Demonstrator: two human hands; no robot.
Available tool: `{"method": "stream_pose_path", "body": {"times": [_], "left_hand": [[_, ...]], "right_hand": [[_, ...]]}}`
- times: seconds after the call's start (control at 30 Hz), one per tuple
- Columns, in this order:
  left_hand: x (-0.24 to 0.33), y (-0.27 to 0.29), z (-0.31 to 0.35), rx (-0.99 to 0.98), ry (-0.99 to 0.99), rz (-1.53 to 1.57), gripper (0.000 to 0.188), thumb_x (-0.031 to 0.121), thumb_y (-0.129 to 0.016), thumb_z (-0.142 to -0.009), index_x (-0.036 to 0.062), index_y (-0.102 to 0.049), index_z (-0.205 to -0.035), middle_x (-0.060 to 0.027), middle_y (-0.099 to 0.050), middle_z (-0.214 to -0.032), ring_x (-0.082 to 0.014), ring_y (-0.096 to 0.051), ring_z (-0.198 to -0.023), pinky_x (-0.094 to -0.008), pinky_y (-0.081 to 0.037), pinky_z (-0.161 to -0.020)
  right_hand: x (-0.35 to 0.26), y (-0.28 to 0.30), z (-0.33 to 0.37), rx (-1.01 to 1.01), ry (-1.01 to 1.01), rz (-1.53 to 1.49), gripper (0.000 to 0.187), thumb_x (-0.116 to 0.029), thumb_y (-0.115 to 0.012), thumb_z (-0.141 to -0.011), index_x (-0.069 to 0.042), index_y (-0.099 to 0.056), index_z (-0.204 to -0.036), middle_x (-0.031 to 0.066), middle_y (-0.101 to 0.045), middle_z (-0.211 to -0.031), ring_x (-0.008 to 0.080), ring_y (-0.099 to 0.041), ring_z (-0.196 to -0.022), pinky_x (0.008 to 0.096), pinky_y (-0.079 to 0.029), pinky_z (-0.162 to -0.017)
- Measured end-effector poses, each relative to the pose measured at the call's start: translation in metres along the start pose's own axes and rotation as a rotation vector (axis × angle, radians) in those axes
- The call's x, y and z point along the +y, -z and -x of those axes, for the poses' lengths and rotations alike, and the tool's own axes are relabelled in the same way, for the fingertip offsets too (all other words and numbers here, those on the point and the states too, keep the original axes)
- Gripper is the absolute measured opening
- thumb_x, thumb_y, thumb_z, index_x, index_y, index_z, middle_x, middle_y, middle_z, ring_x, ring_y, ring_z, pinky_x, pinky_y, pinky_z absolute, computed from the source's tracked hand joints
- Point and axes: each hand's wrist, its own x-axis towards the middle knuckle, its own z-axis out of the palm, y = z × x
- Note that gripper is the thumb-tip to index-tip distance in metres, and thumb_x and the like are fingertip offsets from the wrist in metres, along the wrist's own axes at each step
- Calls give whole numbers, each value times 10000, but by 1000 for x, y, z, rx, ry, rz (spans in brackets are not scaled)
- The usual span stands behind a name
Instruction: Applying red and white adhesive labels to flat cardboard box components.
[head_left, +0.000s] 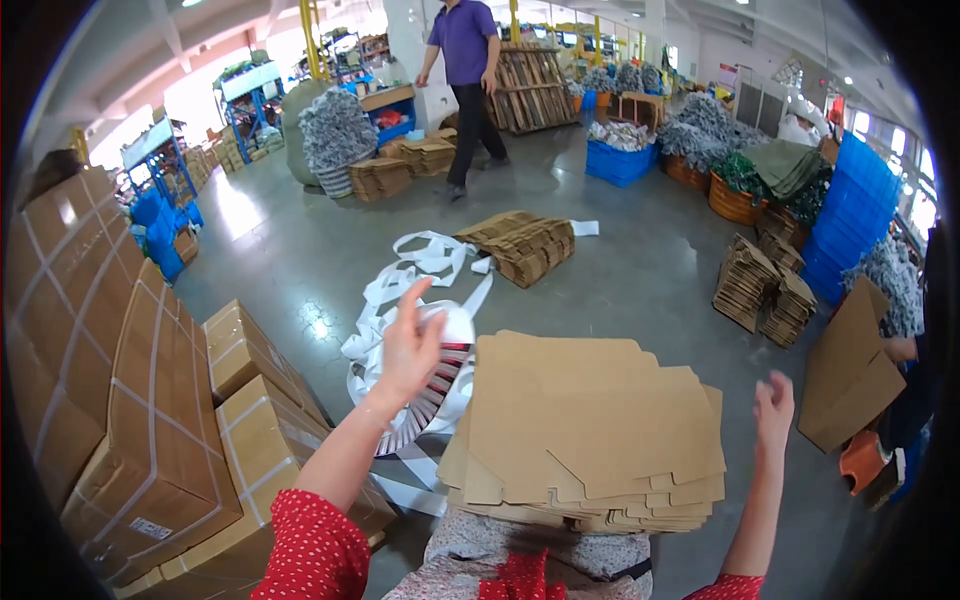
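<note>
— Flattened cardboard sheets (590,425) lie stacked nearest the lens, resting on the wearer's lap between two red-sleeved arms. And the hands?

— Left hand (408,345) is raised at the stack's left edge, fingers (413,298) spread open, gripping nothing, in front of a white fan (435,385) draped with white strapping (400,285). Right hand (773,405) hovers off the stack's right corner, fingers loosely open, empty.

— What surrounds them?

— Sealed, taped cartons (160,420) are piled at near left. Farther across the grey floor (640,260) sits a bundle of folded cardboard (525,245), with more bundles (765,290) at right beside stacked blue crates (850,215).

— Anyone else?

— A person in a purple shirt (465,70) walks at the far end.
</note>
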Motion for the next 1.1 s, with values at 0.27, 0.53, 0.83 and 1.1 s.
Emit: {"method": "stream_pose_path", "body": {"times": [0.27, 0.53, 0.83, 1.1], "left_hand": [[130, -13, -27, 110, -203, 260, 405, 69, -600, -957, 43, -470, -1339, -12, -609, -761, -29, -524, -687, -201, -422, -604], [108, 33, -14, -141, -97, 413, 326, 139, -599, -987, -2, -540, -1275, -10, -652, -908, -41, -554, -795, -207, -459, -688], [69, 56, 2, -279, 191, 704, 377, 299, -508, -1045, -25, -630, -1194, -23, -650, -995, -51, -553, -878, -212, -460, -807], [56, 57, 10, -290, 290, 614, 530, 443, -417, -1056, -31, -617, -1184, -25, -657, -999, -48, -567, -897, -216, -461, -813]], "right_hand": [[-212, -202, 117, -661, 485, -393, 242, -2, -636, -919, -28, -578, -1152, 31, -610, -994, 83, -587, -933, 255, -492, -829], [-214, -255, 143, -698, 617, -382, 258, 8, -665, -894, -5, -678, -1150, 81, -665, -938, 132, -638, -815, 274, -523, -729], [-207, -276, 169, -597, 784, -205, 231, -3, -687, -873, 8, -699, -1103, 88, -640, -964, 137, -593, -796, 267, -487, -716], [-192, -291, 170, -611, 781, -178, 146, -49, -736, -839, -6, -716, -978, 95, -591, -1047, 180, -582, -926, 297, -480, -785]]}}
